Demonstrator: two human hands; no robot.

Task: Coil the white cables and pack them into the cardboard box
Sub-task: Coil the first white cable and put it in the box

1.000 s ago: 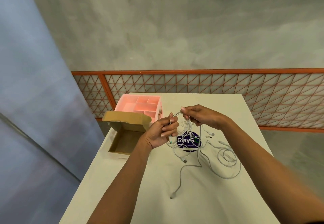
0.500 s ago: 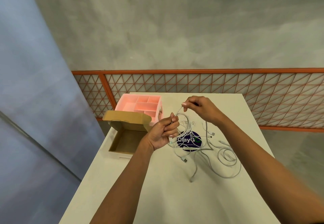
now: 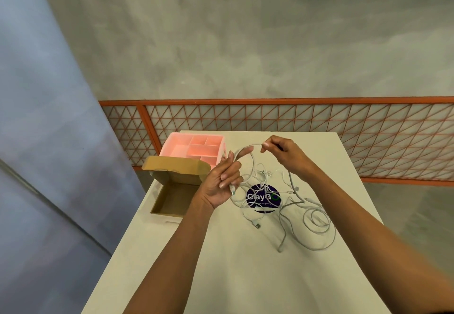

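Observation:
Over the white table [image 3: 221,277], my left hand [image 3: 221,183] holds loops of a white cable [image 3: 248,163], with one plug end sticking out below its fingers. My right hand [image 3: 282,152] pinches the same cable farther along, raised to the right of the left hand; the cable arches between them. Its tail drops to the table and ends near the middle [image 3: 281,248]. Several other white cables [image 3: 317,222] lie tangled below the hands. The open cardboard box [image 3: 172,203] sits at the table's left edge, lid up, and looks empty.
A pink divided organiser tray [image 3: 194,146] stands behind the box. A dark round "ClayGo" sticker [image 3: 262,197] lies under the cables. An orange lattice railing [image 3: 294,122] runs behind the table. The table drops off at its left and right edges.
My right hand has lifted up and away to the right, drawing the cable out of the pile. The cable's loose end has slid up the table toward the hands.

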